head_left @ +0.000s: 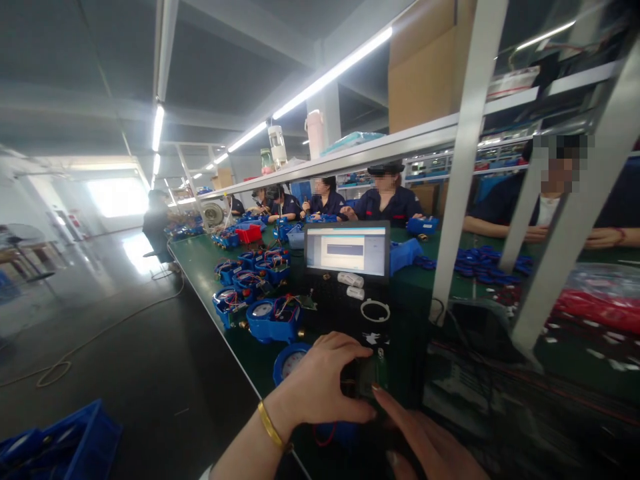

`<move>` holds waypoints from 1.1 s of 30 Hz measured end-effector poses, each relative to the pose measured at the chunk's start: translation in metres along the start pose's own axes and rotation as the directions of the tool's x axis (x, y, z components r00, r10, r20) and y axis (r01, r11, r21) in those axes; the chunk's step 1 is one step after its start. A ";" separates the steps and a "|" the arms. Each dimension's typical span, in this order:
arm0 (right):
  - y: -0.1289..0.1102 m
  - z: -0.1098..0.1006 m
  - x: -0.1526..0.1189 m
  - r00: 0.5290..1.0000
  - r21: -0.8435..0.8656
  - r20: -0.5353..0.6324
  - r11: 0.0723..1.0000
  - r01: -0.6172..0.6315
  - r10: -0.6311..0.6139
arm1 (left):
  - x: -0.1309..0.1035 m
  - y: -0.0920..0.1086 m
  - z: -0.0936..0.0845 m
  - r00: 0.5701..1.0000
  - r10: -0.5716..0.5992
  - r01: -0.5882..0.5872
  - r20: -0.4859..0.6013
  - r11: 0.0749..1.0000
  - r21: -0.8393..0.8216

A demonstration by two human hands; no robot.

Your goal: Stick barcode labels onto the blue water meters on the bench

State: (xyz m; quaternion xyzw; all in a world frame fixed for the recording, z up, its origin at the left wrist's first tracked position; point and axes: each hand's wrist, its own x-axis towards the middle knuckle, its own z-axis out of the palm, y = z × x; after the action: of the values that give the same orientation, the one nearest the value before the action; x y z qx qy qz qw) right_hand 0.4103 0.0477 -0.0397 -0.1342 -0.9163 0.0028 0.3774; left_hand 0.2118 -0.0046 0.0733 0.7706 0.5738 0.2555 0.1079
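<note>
My left hand (323, 377), with a gold bracelet on the wrist, is closed with thumb and fingers around a dark green circuit board (369, 375). The index finger of my right hand (425, 437) is stretched out to the board's near edge; its other fingers are partly hidden in shadow. Beneath and left of my left hand lies a blue water meter (287, 363) with a round dial, partly covered. Another blue meter (274, 320) with colored wires stands just beyond. A white ring (375, 311) lies past the board.
An open laptop (346, 253) stands ahead, with white plastic pieces (351, 280) on its keyboard. Several wired blue meters (240, 280) crowd the left side. Metal shelf posts (463, 167) rise at right. Co-workers (387, 200) sit across the table. A blue crate (90, 440) is at lower left.
</note>
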 end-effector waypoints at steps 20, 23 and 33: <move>-0.013 -0.016 0.021 0.995 -0.101 -0.095 0.995 -0.001 -0.009 | 0.002 0.004 -0.003 0.998 -0.050 0.051 0.029 0.998 -0.026; -0.013 -0.016 0.021 0.995 -0.114 -0.096 0.994 0.005 -0.016 | 0.001 0.003 -0.002 0.999 -0.043 0.043 0.024 0.999 -0.022; -0.014 -0.016 0.021 0.995 -0.093 -0.097 0.996 -0.008 -0.001 | 0.001 0.003 -0.001 0.999 -0.033 0.034 0.018 0.999 -0.034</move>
State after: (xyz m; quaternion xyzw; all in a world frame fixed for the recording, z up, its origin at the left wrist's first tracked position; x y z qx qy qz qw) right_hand 0.4039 0.0377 -0.0122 -0.1532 -0.8958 -0.0457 0.4147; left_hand 0.2138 -0.0044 0.0761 0.7611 0.5812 0.2568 0.1303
